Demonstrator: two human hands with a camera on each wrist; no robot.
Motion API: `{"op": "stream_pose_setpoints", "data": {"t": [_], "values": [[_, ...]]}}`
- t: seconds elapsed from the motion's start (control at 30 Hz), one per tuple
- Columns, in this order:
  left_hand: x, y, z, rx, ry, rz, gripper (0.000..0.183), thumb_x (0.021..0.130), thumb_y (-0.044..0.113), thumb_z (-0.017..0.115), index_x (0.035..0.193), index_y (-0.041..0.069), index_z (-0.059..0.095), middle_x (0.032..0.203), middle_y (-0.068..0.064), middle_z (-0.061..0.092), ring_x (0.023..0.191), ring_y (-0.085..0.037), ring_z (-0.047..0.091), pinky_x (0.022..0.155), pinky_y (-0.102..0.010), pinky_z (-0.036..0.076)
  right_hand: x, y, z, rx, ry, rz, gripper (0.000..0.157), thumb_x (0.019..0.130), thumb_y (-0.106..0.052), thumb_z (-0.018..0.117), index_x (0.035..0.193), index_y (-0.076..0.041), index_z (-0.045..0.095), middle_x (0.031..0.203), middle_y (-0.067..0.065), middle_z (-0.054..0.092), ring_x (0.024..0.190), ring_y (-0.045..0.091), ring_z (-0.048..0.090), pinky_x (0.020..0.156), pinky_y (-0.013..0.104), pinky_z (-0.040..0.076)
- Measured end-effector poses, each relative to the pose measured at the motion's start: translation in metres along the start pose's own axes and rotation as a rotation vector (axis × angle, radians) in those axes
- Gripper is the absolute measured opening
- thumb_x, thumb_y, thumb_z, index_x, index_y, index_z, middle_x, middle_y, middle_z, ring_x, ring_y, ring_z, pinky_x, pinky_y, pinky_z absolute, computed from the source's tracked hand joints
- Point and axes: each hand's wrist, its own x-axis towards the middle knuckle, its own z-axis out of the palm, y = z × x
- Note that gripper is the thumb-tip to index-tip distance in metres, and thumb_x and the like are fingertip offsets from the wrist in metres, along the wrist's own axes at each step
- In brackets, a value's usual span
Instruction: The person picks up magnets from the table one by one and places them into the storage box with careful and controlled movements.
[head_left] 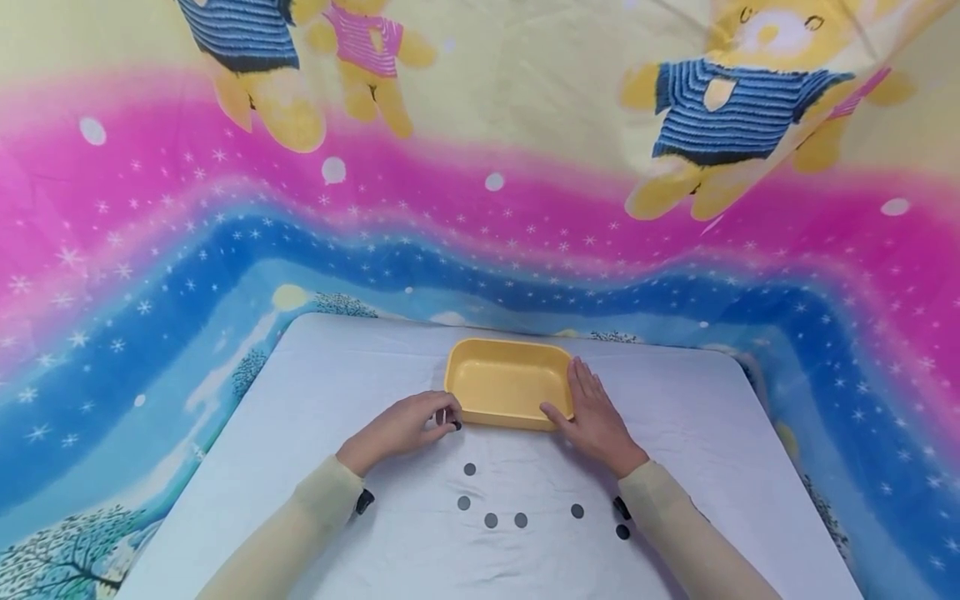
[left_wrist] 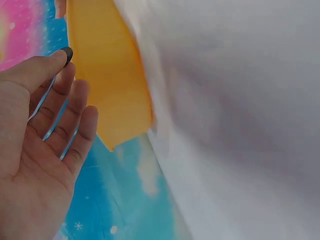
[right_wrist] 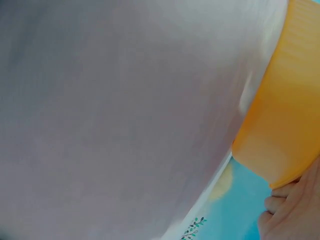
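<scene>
A yellow rectangular container [head_left: 512, 422] stands toward the far edge of the white table, its inside bare. My left hand [head_left: 411, 423] is at its front left corner and pinches a small dark disc [left_wrist: 67, 54] between thumb and index finger; the other fingers are loosely bent. At the opposite end, my right hand [head_left: 597, 422] holds the container's front right corner. Its thumb reaches over the front rim and its fingers lie along the right side. In the right wrist view the fingers [right_wrist: 284, 200] show at the rim, partly cut off by the frame.
Several flat dark discs lie scattered on the white-covered table [head_left: 360, 367] between the forearms, one grey disc [head_left: 469, 469] nearest the container and a black disc [head_left: 622, 532] by the right sleeve. A patterned cloth [head_left: 480, 225] with bears and snowflakes surrounds the table.
</scene>
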Motion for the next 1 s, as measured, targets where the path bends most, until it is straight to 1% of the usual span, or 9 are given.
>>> {"op": "stream_pose_setpoints", "data": {"t": [0.23, 0.33, 0.47, 0.73, 0.87, 1.0], "values": [[0.015, 0.005, -0.008, -0.055, 0.046, 0.022, 0.011, 0.105, 0.02, 0.074, 0.114, 0.024, 0.068, 0.102, 0.015, 0.065, 0.097, -0.007, 0.062, 0.088, -0.033, 0.056, 0.0, -0.003, -0.003, -0.015, -0.016, 0.01, 0.109, 0.104, -0.074, 0.046, 0.17, 0.001, 0.004, 0.18, 0.018, 0.002, 0.166, 0.039, 0.007, 0.133, 0.056, 0.01], [0.023, 0.006, -0.009, -0.065, 0.066, 0.036, 0.011, 0.105, 0.019, 0.073, 0.113, 0.023, 0.068, 0.102, 0.015, 0.065, 0.099, -0.008, 0.063, 0.09, -0.035, 0.056, -0.001, -0.003, -0.003, -0.016, -0.022, 0.016, 0.109, 0.104, -0.075, 0.046, 0.17, 0.001, 0.004, 0.18, 0.018, 0.002, 0.166, 0.039, 0.007, 0.133, 0.056, 0.01], [0.034, 0.006, -0.01, -0.09, 0.074, 0.045, 0.01, 0.105, 0.017, 0.073, 0.112, 0.022, 0.068, 0.101, 0.013, 0.066, 0.1, -0.011, 0.063, 0.09, -0.037, 0.057, 0.0, -0.004, -0.003, -0.018, -0.027, 0.02, 0.109, 0.104, -0.075, 0.046, 0.171, 0.001, 0.003, 0.18, 0.018, 0.001, 0.166, 0.038, 0.005, 0.133, 0.056, 0.009], [0.057, 0.004, -0.007, -0.105, 0.042, 0.04, 0.007, 0.106, 0.02, 0.072, 0.11, 0.024, 0.067, 0.102, 0.014, 0.067, 0.097, -0.006, 0.062, 0.09, -0.033, 0.056, 0.001, -0.002, -0.002, -0.02, -0.028, 0.015, 0.109, 0.104, -0.075, 0.045, 0.171, 0.0, 0.002, 0.18, 0.017, 0.001, 0.166, 0.037, 0.004, 0.133, 0.056, 0.009], [0.067, 0.003, -0.004, -0.115, 0.023, 0.037, 0.006, 0.107, 0.02, 0.07, 0.11, 0.023, 0.067, 0.102, 0.014, 0.067, 0.096, -0.006, 0.063, 0.088, -0.031, 0.056, 0.001, -0.002, -0.002, -0.017, -0.026, 0.016, 0.109, 0.104, -0.075, 0.044, 0.171, 0.0, 0.002, 0.18, 0.017, 0.001, 0.166, 0.036, 0.004, 0.133, 0.055, 0.009], [0.075, 0.001, -0.002, -0.114, 0.004, 0.017, 0.005, 0.107, 0.021, 0.07, 0.11, 0.023, 0.067, 0.101, 0.014, 0.067, 0.094, -0.007, 0.062, 0.085, -0.03, 0.055, 0.001, -0.003, -0.003, -0.015, -0.024, 0.017, 0.109, 0.104, -0.075, 0.045, 0.17, 0.001, 0.003, 0.18, 0.018, 0.001, 0.166, 0.038, 0.005, 0.133, 0.056, 0.009]]}}
